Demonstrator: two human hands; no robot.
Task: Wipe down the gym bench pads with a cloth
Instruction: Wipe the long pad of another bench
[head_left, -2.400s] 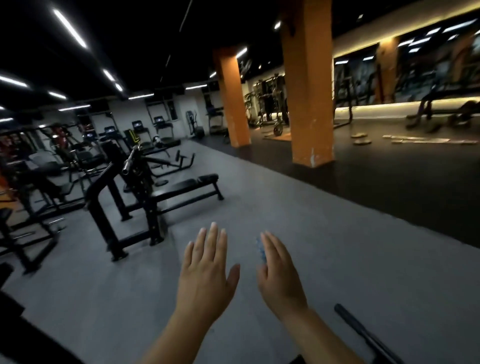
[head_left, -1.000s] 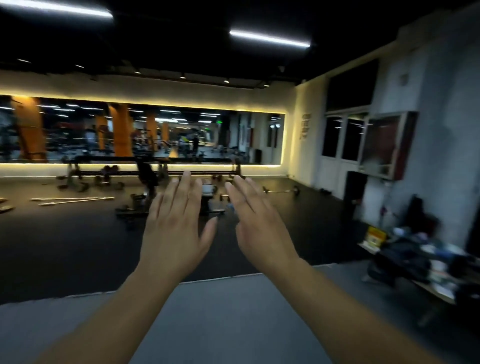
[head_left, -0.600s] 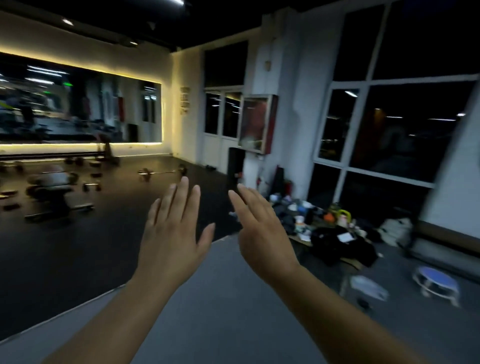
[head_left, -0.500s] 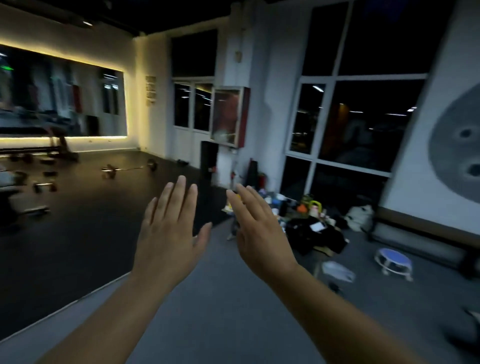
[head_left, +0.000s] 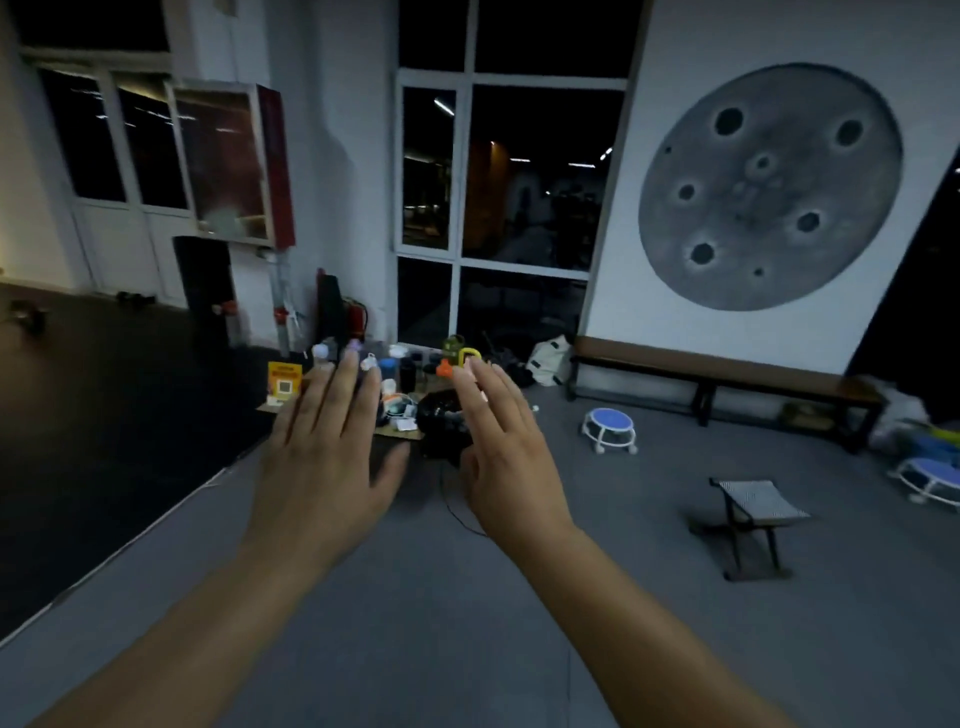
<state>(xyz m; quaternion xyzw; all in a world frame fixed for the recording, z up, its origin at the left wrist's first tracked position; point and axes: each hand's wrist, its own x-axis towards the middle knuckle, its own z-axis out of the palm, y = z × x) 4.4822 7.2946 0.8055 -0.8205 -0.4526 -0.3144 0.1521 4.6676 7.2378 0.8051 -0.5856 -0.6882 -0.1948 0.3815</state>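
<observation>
My left hand (head_left: 324, 457) and my right hand (head_left: 506, 452) are stretched out in front of me at chest height, backs up, fingers straight and spread. Neither holds anything. No cloth shows in this view, and no gym bench pad is in sight. Beyond my fingertips stands a low table (head_left: 400, 434) crowded with several bottles, cups and small items.
A long wooden bench (head_left: 727, 371) runs along the wall under a round moon mural (head_left: 769, 187). A small folding stool (head_left: 753, 519) stands on the grey floor at right, a round blue stool (head_left: 609, 426) nearer the table. Dark windows (head_left: 519, 171) fill the back.
The view has swung right, from the weight machines past the mirror wall to this corner with the table and mural. Both hands stayed raised and flat; the blue thing seen behind the right hand is gone from sight.
</observation>
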